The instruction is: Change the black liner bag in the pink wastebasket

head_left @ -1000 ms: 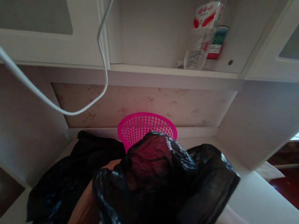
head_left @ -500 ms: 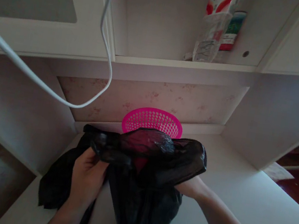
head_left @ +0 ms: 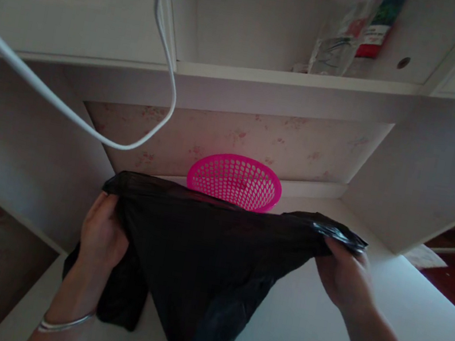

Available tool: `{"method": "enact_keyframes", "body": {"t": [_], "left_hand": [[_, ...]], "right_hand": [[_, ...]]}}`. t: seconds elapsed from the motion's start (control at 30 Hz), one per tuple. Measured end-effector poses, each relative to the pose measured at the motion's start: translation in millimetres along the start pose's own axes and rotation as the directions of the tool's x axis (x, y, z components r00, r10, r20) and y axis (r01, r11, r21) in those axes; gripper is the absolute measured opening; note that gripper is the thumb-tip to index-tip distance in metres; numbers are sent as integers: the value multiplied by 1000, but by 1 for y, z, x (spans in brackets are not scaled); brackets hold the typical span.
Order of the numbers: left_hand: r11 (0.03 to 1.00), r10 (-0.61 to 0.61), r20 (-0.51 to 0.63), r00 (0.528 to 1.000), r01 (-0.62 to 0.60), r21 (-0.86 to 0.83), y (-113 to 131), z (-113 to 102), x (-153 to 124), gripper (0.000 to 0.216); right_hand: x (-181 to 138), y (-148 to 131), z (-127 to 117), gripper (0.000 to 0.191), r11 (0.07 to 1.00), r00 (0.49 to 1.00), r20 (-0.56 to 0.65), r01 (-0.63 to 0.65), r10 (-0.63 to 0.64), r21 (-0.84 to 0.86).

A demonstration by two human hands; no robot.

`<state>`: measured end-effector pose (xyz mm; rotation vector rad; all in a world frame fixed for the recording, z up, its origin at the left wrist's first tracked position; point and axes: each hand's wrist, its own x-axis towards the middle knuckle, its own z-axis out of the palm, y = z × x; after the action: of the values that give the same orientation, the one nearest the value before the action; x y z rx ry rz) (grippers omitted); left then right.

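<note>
A black plastic bag hangs stretched flat between my two hands above a white desk. My left hand is closed on the bag's left top corner. My right hand is closed on its right top corner. The bag's bottom sags down to the desk surface. Behind the bag, against the back wall, stands a bright pink perforated basket, its lower part hidden by the bag. More black plastic lies on the desk under my left hand.
A white cable loops down from the upper left in front of the cabinets. On the shelf above stand a clear water bottle and a small red and green container. White side panels close in the desk nook left and right.
The bag was bunched and bulging around my hands; both hands have moved apart and pulled its top edge out wide and taut. The view has tilted down a little.
</note>
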<state>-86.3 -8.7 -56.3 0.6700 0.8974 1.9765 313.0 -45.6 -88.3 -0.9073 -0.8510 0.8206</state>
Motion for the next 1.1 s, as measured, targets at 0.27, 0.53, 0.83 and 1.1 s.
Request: {"method": "enact_keyframes", "body": {"t": [0.27,0.53,0.83,1.1], "left_hand": [[996,71,7,997,-70,-48,18,-24,23,12],[997,72,136,988,-70,-14,39,-30,10,25],[982,-8,339,941,-56,178,3,-44,7,53],[997,69,206,976,-72,7,23,-28,24,36]], "right_hand": [[12,-27,-1,24,992,978,-209,30,-3,126],[24,-48,3,34,988,975,-208,102,-75,119],[25,-54,2,19,992,981,-164,113,-102,62],[26,-67,-9,21,992,968,-226,119,-105,50]]}}
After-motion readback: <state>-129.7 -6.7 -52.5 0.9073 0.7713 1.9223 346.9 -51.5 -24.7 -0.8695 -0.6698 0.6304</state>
